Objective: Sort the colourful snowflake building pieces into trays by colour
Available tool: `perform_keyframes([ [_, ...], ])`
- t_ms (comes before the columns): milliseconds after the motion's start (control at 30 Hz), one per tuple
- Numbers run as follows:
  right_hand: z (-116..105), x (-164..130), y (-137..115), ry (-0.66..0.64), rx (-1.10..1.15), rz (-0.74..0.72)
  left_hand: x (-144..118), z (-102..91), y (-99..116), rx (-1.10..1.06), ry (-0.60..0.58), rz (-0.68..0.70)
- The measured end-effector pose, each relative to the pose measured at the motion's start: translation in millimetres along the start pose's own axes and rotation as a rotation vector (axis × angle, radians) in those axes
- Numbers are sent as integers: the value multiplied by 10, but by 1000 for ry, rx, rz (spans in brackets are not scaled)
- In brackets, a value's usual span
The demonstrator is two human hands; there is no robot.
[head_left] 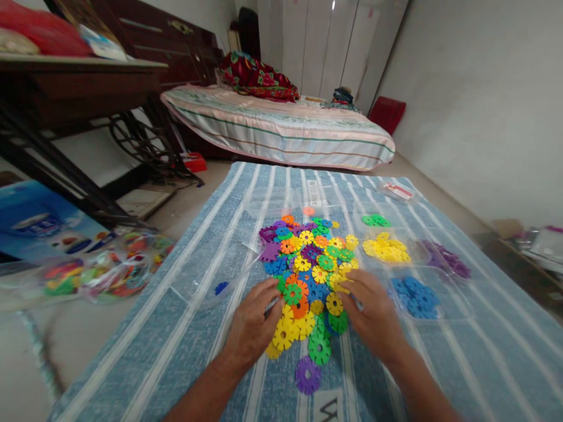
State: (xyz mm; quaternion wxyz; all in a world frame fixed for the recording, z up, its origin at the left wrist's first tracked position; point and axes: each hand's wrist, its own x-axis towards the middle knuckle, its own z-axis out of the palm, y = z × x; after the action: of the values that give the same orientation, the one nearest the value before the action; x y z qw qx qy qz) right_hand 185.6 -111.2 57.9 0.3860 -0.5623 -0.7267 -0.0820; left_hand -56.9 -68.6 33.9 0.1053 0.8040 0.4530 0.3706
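A heap of colourful plastic snowflake discs (319, 274) lies on the striped cloth between my two hands. My left hand (255, 322) is at the heap's left edge, thumb and fingers apart, close to green and yellow discs. At the right edge, my right hand (373, 313) is slightly blurred; its fingers are spread and its tips touch or nearly touch yellow discs. In front of me a purple disc (307, 375) lies apart from the heap. To the right, clear boxes hold green discs (376, 220), yellow discs (387, 248) and blue discs (416, 297); purple discs (446, 258) lie beside them.
A clear tray (189, 284) with a dark blue disc (221, 288) stands left of the heap. Another clear tray (270, 200) sits behind it. A small package (398, 191) lies at the back right. Bags of coloured pieces (116, 272) are on the floor left.
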Motion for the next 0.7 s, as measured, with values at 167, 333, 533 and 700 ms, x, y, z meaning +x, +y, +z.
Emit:
perform_keyframes([
  [167, 209, -111, -281, -131, 7, -38, 1, -11, 17, -9, -2, -5],
  [333, 265, -152, -318, -141, 14, -37, -10, 1, 7, 7, -17, -9],
  [533, 108, -100, -211, -140, 123, 0, -18, 4, 22, -20, -26, -32],
  [700, -252, 217, 253, 152, -160, 49, -2, -12, 48, -31, -34, -31],
])
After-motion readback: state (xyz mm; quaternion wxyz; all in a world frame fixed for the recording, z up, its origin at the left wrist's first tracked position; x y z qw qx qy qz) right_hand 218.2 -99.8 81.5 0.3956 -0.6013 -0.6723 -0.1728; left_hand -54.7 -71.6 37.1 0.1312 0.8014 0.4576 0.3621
